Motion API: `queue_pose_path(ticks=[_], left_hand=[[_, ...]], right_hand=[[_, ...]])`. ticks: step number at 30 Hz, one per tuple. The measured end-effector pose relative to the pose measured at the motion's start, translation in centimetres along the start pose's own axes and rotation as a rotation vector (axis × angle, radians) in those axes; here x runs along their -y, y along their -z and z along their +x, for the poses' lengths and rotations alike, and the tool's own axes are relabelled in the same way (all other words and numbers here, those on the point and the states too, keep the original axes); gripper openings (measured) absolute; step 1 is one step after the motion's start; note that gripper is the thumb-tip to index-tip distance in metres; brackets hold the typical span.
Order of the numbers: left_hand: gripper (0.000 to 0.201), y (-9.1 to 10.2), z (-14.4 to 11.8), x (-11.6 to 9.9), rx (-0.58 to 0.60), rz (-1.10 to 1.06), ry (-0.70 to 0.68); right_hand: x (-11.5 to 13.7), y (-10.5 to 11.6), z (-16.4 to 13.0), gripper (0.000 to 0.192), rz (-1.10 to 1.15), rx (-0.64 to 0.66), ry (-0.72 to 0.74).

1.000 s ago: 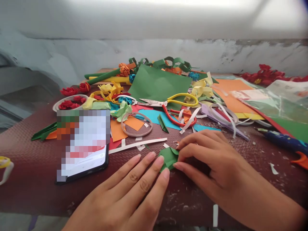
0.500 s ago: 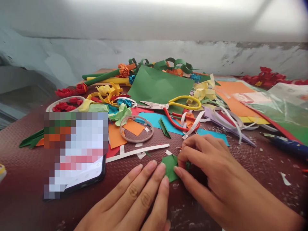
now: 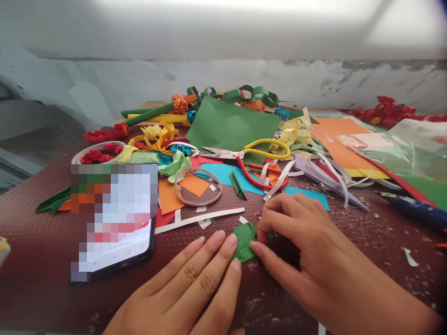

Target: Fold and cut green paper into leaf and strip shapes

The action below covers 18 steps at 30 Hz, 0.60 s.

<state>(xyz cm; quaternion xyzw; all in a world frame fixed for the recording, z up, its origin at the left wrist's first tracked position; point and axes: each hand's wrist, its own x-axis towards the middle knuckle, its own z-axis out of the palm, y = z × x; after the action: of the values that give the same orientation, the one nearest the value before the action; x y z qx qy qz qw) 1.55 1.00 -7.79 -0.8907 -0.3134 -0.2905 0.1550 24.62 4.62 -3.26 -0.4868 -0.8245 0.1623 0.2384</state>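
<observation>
**Both hands on a small green paper piece, front centre of the mat**

We see the small green paper piece (image 3: 245, 239) lying on the dark red textured mat (image 3: 42, 242), near its front edge and between the two hands. The left hand (image 3: 188, 288) lies flat, palm down, with its fingers held together and extended; the fingertips (image 3: 231, 242) press on the left edge of the piece. The right hand (image 3: 314, 251) curls over the right side of the piece, and its thumb and forefinger pinch the paper there. Part of the piece is hidden under this hand.

To the left of the hands we find a phone (image 3: 115, 218) lying face up on the mat, its screen blurred. Just behind the piece lies a long white paper strip (image 3: 202, 217), and behind that a ring of tape (image 3: 198, 187) resting on orange scraps. Further back, scissors (image 3: 251, 156) with one yellow and one red handle lie on a large green sheet (image 3: 226, 123), amid mixed coloured offcuts. A shallow dish (image 3: 84, 156) at the left holds red paper flowers (image 3: 99, 153). At the far right edge a blue tool (image 3: 415, 209) rests on the mat.
</observation>
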Motion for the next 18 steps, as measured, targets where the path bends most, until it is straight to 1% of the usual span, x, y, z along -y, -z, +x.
queue_pose_path(ticks=[2,5,9,12,15,18], left_hand=[[0.036,-0.1,0.2,-0.2,-0.004,0.014,0.013],[0.045,-0.5,0.3,-0.8,-0.030,0.092,0.030],[0.041,-1.0,0.1,-1.5,-0.027,0.118,0.039],[0.036,-1.0,-0.2,-1.7,-0.049,0.113,0.059],[0.038,-0.9,-0.4,-1.8,-0.067,0.077,0.108],[0.037,-0.8,-0.6,-1.9,-0.060,0.039,0.113]], right_hand=[[0.0,-0.1,-0.1,0.008,0.021,-0.007,-0.012],[-0.1,-0.1,-0.1,0.010,0.049,-0.022,-0.036],[-0.4,0.0,0.0,0.012,0.054,-0.029,-0.049],[-0.4,0.0,0.0,0.012,0.044,-0.026,-0.055],[-0.4,-0.1,0.0,0.012,0.044,-0.036,-0.050],[-0.3,-0.3,-0.1,0.012,0.052,-0.047,-0.047]])
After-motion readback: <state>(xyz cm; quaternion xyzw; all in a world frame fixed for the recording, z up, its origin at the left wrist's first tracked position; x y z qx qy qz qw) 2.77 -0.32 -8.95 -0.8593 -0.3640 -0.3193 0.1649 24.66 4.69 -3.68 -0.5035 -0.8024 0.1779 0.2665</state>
